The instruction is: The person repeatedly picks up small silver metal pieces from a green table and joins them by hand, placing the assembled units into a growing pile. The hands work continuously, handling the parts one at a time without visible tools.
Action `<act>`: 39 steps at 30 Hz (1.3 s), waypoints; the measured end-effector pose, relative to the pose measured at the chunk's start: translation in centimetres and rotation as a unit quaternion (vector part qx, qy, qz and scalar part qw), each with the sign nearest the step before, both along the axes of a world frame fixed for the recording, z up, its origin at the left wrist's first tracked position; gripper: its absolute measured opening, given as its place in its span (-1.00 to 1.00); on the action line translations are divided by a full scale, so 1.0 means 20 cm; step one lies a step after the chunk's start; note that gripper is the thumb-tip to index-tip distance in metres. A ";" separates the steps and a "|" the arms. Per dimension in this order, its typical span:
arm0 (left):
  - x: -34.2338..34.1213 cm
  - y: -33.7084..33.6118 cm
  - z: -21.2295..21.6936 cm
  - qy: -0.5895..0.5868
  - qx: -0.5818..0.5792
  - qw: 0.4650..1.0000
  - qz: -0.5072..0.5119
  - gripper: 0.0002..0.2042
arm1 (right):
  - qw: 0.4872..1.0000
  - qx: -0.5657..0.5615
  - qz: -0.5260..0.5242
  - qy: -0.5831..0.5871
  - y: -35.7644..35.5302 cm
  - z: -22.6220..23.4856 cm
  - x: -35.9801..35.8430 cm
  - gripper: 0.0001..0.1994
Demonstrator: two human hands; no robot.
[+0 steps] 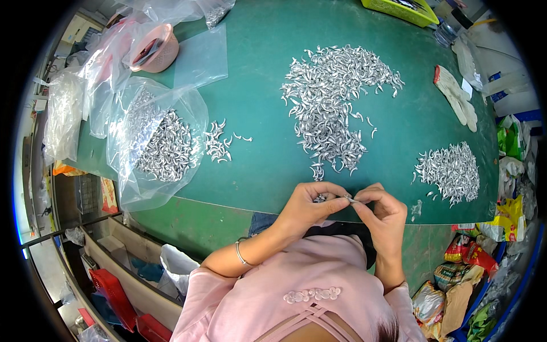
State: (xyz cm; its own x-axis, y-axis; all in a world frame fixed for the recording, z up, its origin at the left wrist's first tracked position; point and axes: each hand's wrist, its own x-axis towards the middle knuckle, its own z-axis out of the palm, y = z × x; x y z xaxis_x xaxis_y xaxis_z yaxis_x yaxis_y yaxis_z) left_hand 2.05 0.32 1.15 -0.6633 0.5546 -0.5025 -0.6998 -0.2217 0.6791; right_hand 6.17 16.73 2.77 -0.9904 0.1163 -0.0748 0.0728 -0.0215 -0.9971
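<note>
My left hand is closed in front of the table's near edge, with several small curved silver metal pieces in its curled fingers. Between the tips of its thumb and forefinger and those of my right hand is one such curved metal piece. My right hand pinches that piece from the other side. Just beyond my hands a large heap of the same silver pieces spreads over the green table. A smaller pile lies to the right.
At left, a clear plastic bag holds many silver pieces, and a few loose ones lie beside it. Behind it stands a pink basket. A white glove, a clear jar and a yellow-green tray occupy the far right.
</note>
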 end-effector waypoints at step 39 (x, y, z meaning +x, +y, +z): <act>-0.01 0.00 -0.01 -0.072 0.087 0.994 -0.008 -0.79 | 0.820 0.546 -0.111 0.132 0.32 -0.19 -0.18 -0.85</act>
